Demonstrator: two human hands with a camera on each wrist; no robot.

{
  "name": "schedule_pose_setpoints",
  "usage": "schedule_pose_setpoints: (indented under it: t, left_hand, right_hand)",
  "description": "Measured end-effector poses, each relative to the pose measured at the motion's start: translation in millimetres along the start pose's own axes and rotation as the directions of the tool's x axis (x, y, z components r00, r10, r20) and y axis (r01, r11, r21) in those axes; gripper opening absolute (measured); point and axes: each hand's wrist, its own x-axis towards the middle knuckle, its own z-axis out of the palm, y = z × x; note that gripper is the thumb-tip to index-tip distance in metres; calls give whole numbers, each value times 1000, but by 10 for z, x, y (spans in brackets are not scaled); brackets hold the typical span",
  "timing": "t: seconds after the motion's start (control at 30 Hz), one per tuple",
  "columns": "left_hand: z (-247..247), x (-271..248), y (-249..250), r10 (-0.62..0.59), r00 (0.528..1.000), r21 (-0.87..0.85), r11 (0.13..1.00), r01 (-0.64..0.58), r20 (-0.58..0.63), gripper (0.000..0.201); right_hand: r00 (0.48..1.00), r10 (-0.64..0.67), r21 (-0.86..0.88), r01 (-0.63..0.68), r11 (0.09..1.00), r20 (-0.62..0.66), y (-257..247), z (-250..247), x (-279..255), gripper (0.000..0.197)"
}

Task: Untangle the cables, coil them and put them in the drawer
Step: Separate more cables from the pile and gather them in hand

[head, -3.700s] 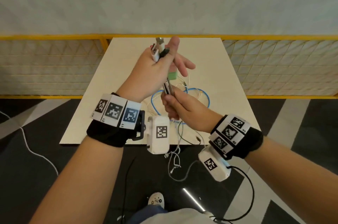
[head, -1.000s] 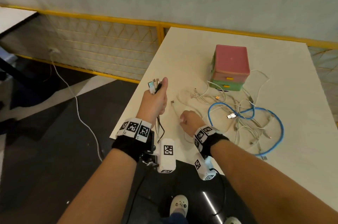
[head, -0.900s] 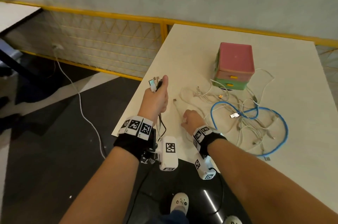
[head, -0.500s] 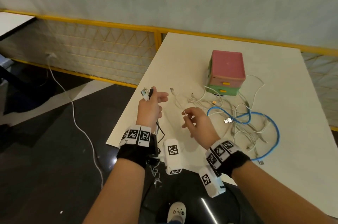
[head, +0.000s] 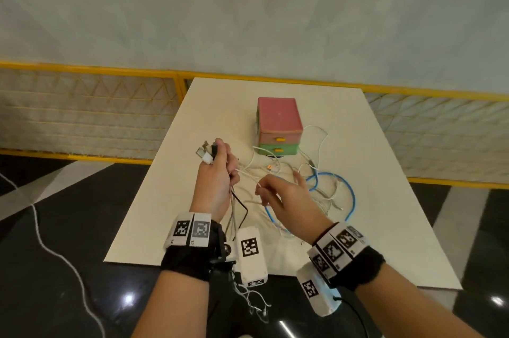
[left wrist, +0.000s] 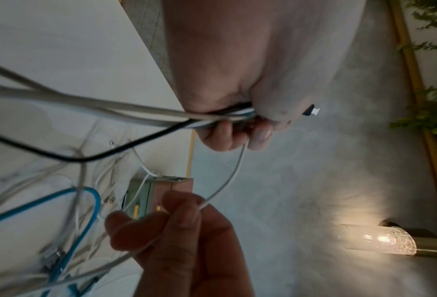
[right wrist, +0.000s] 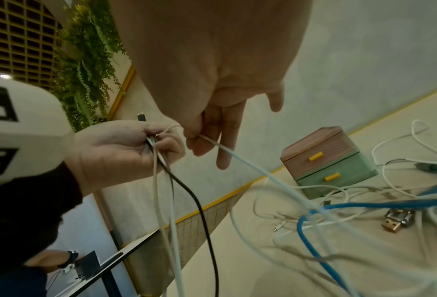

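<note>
Above the table (head: pixel 170 200), the left hand (head: pixel 216 186) gripped a cable bundle (right wrist: pixel 161 180) while the right hand (head: pixel 286 200) pinched a white cable (right wrist: pixel 237 158) that a hard pull could have cinched into the pile (head: pixel 316 186).

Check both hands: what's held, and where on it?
Left hand grips a bunch of cables just below their plug ends. Right hand pinches a white cable mid-length between thumb and fingers, close to the left hand.

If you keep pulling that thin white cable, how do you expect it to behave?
The white cable, pinched by the right hand, sags in curves, so it is probably floppy and light. It runs into the cable pile beside the blue cable, so it may snag.
</note>
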Motion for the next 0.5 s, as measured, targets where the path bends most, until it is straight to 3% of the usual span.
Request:
schedule_pose_setpoints:
  t: [0.17,0.3,0.4,0.5]
  left_hand:
    - [159,-67,46,-28,998,-200,979,38,54,33]
    - [177,-69,94,63,998,-118,991,-59,28,26]
    - [86,-54,222,67,997,-189,979,-70,-26,43]
    - [-91,-58,412,79,991,-268,958,-106,-108,54]
  right_hand:
    - [999,-40,73,42,996,-33,-77,-118,-8,17]
    - [995,-42,128,30,991,91,-150,-207,-11,23]
    - [975,-7,218,-42,975,221,-93,-241,-34,28]
    - [961,88,275,-162,948,262,149,-289,-47,28]
